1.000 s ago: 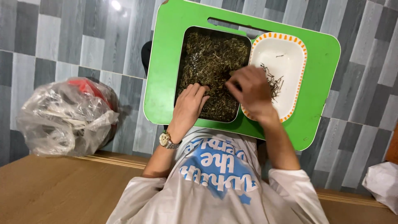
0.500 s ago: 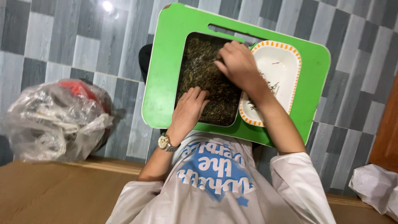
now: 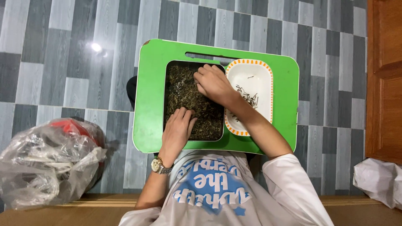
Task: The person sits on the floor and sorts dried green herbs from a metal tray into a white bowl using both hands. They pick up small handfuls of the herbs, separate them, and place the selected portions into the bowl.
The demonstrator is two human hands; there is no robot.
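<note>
Fingers of the right hand (image 3: 213,83) are curled and pinching at the dry green leaves (image 3: 184,94) near the top of the dark tray (image 3: 166,100); what they pinch is too small to see. Left hand (image 3: 178,129) lies flat and open on the leaves at the tray's bottom edge. Both sit on a green lap table (image 3: 150,83). Just right of the tray is a white dish (image 3: 257,79) with an orange rim and some thin stems. A clear plastic bag (image 3: 46,163) lies on the floor.
</note>
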